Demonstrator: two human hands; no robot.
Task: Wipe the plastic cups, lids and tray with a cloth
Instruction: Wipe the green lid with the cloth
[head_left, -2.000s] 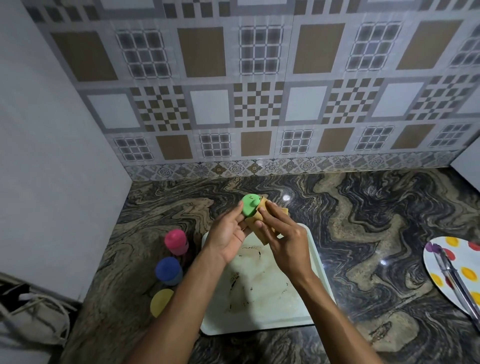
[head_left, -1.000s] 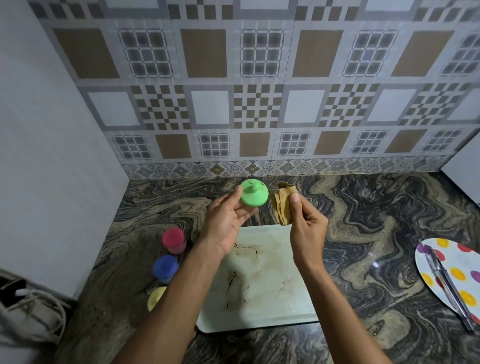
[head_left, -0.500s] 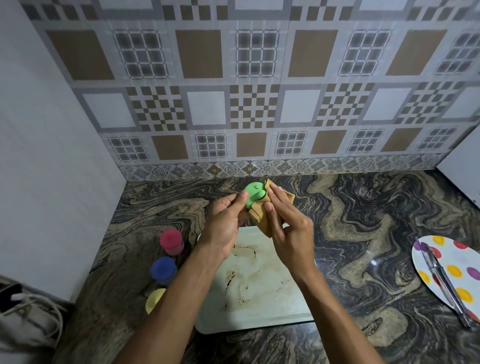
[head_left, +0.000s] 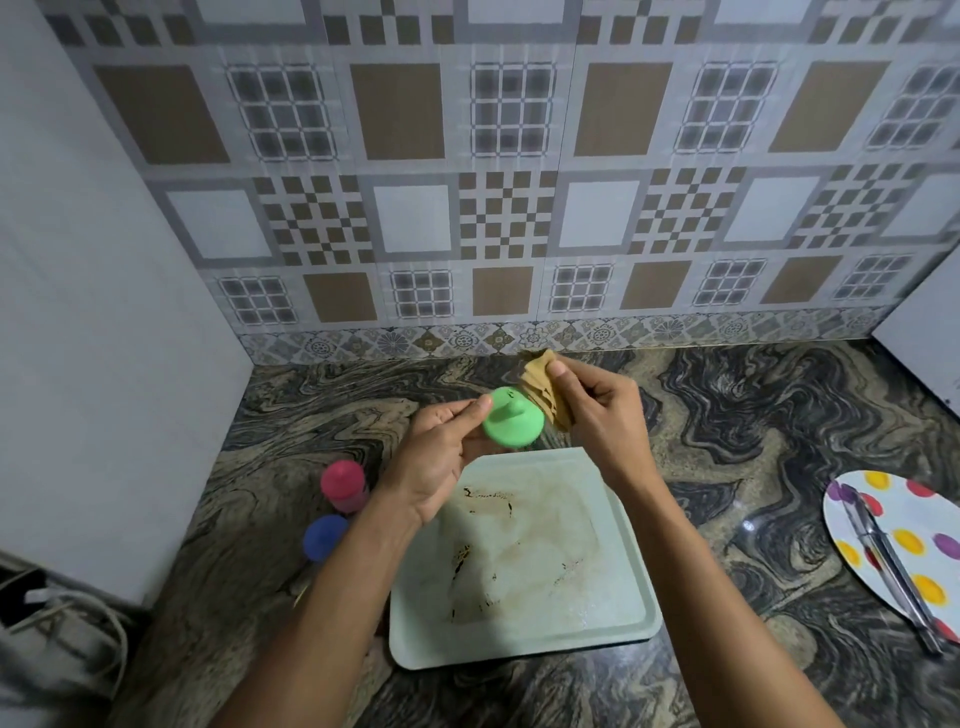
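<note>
My left hand (head_left: 441, 452) pinches a green plastic lid (head_left: 511, 423) with a small spout, held above the far edge of the tray. Right beside it, my right hand (head_left: 597, 410) grips a folded tan cloth (head_left: 543, 395) that touches the lid's right side. Below both hands lies a pale green tray (head_left: 613, 618), stained brown in the middle. A pink cup (head_left: 343, 486) and a blue cup (head_left: 323, 535) stand left of the tray; my left forearm hides what lies nearer to me.
The dark marbled counter (head_left: 753, 441) meets a tiled wall at the back and a white panel on the left. A polka-dot plate (head_left: 893, 540) with metal tongs (head_left: 893, 571) sits at the right edge. A bag with straps (head_left: 47, 639) is at the lower left.
The cloth left the green lid, wrapped it again, and now sits at its right side. My left hand has turned the lid so its spout faces me.
</note>
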